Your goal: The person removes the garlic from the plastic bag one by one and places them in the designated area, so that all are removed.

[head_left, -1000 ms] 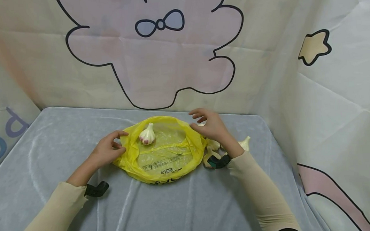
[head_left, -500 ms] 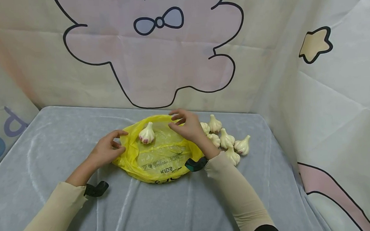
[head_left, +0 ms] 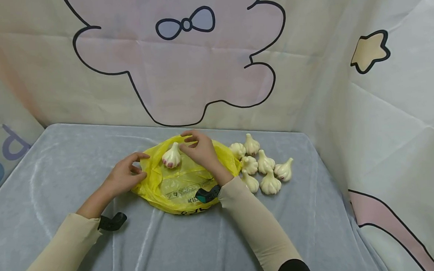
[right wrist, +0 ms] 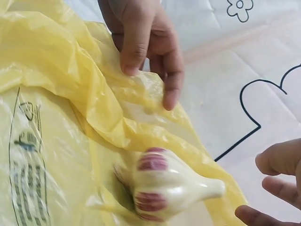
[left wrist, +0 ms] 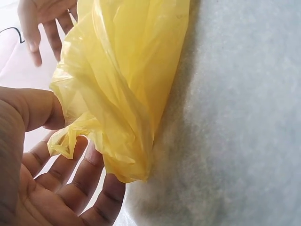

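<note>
A yellow plastic bag lies with its mouth spread wide on the table. Inside it, at the back left, rests one white garlic bulb with purple-streaked sides, seen close up in the right wrist view as a garlic bulb with its stem pointing right. My left hand holds the bag's left rim between thumb and fingers; the left wrist view shows the crumpled yellow bag edge there. Over the bag's mouth, just right of the bulb, my right hand has its fingers spread and nothing in them.
Several cream garlic bulbs sit in a cluster right of the bag, some against its side. Grey cloth covers the table. A printed curtain hangs behind the table's far edge.
My right hand has moved left from beside the garlic cluster to over the bag, close to the bulb inside, uncovering the cluster. The left hand has stayed at the rim.
</note>
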A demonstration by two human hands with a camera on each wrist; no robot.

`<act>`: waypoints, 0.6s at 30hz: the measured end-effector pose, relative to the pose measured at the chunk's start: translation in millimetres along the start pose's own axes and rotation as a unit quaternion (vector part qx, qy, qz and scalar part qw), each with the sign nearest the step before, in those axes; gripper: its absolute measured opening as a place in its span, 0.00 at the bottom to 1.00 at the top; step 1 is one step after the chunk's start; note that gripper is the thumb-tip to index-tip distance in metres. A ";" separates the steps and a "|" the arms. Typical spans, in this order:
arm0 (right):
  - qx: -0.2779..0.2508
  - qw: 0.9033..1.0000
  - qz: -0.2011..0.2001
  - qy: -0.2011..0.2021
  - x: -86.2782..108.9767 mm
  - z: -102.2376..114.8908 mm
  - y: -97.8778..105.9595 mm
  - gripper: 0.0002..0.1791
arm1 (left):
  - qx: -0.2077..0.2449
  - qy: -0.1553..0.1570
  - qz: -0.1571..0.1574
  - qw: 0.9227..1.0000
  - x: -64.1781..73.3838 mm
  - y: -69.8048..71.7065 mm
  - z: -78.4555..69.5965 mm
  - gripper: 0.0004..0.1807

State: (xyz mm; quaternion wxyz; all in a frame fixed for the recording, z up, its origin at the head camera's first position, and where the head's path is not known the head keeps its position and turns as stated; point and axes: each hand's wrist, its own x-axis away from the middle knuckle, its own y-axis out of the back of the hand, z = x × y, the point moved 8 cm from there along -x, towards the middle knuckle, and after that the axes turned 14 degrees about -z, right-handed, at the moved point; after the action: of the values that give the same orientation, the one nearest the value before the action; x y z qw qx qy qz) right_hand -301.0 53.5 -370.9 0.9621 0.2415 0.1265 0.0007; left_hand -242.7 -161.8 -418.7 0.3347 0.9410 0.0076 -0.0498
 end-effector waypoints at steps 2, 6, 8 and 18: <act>0.000 1.000 -0.001 -0.019 0.3 -3.3 -7.4 0.20 | 0.001 -0.002 0.000 1.000 0.1 -0.9 0.4 0.28; -0.004 0.999 -0.015 -0.040 -2.2 -8.9 -19.1 0.18 | 0.001 0.001 0.001 1.000 -0.2 -1.3 0.9 0.28; -0.009 0.999 -0.024 -0.044 -3.5 -11.1 -23.0 0.17 | 0.000 0.003 0.002 1.000 -0.4 -1.4 1.0 0.28; -0.018 0.999 -0.027 -0.044 -4.0 -22.3 -36.0 0.16 | 0.003 -0.003 -0.001 1.000 2.5 -0.8 -2.5 0.28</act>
State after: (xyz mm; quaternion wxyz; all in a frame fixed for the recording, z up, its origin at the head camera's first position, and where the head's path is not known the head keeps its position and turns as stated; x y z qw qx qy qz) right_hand -312.4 31.8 -405.7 0.9706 0.2204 0.0905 -0.0334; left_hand -240.0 -159.6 -417.5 0.3316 0.9419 0.0071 -0.0525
